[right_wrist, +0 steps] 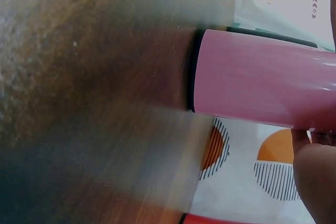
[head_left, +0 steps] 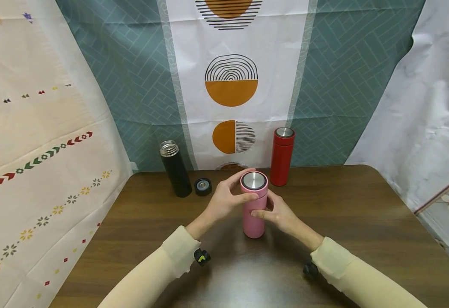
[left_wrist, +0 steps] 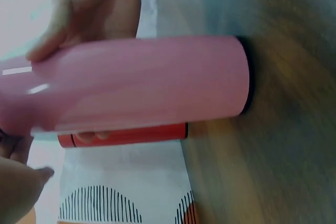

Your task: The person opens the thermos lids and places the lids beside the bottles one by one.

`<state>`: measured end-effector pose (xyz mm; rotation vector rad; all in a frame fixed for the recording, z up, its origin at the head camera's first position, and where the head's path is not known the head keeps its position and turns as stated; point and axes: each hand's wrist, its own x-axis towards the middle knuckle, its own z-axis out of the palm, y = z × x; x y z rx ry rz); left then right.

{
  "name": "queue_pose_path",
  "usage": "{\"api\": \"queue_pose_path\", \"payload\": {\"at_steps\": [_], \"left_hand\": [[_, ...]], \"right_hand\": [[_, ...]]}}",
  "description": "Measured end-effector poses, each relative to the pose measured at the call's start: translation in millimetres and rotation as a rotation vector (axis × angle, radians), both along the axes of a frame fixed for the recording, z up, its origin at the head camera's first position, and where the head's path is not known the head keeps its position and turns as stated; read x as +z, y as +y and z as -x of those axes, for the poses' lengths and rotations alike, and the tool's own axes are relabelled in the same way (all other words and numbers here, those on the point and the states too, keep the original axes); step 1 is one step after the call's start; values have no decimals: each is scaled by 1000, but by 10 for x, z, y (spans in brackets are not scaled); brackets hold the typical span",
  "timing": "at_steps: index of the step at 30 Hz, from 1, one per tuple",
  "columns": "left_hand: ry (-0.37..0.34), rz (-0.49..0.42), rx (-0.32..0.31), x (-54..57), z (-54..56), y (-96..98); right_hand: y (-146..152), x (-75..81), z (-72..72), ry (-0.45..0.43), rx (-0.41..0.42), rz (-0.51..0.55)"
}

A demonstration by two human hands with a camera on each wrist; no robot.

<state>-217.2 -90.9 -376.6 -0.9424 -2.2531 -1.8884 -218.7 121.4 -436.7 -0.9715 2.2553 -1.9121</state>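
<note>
Between both hands a pink thermos bottle [head_left: 254, 218] stands upright, its lid on, with a brushed-metal disc on top. My left hand [head_left: 224, 196] grips it high, thumb across the front of the lid and fingers around the far side. Lower down, my right hand [head_left: 282, 214] holds the body from the right with the thumb on the front. In the left wrist view the pink bottle [left_wrist: 152, 85] lies across the picture, its black base toward the wooden table. The right wrist view shows the bottle's lower body [right_wrist: 257, 77] and part of my right hand [right_wrist: 320, 182].
Behind to the left, a black thermos bottle [head_left: 176, 175] stands without a lid, its metal neck exposed. Next to it a black lid [head_left: 203, 186] lies on the wooden table [head_left: 139, 239]. A lidded red thermos bottle [head_left: 282, 162] stands at the back edge, before a patterned curtain [head_left: 336, 85].
</note>
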Motion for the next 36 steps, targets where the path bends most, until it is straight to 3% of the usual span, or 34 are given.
{"api": "queue_pose_path", "payload": {"at_steps": [2, 4, 12, 16, 22, 31, 34, 36], "left_hand": [[12, 17, 23, 0, -20, 5], [5, 37, 3, 21, -15, -15], [-84, 158, -256, 238, 222, -186], [-92, 194, -298, 274, 281, -196], [-90, 143, -214, 179, 205, -139], [-5, 105, 72, 90, -40, 3], [26, 122, 113, 84, -71, 14], [21, 139, 101, 94, -63, -12]], "right_hand": [[4, -6, 5, 7, 0, 0], [5, -8, 10, 12, -2, -3], [1, 23, 20, -3, -7, -19], [3, 25, 16, -9, -7, -24], [9, -1, 17, 6, -4, -5], [12, -11, 14, -6, -23, -12], [5, -11, 14, -3, -17, -11], [-3, -8, 10, -4, -10, -6]]}}
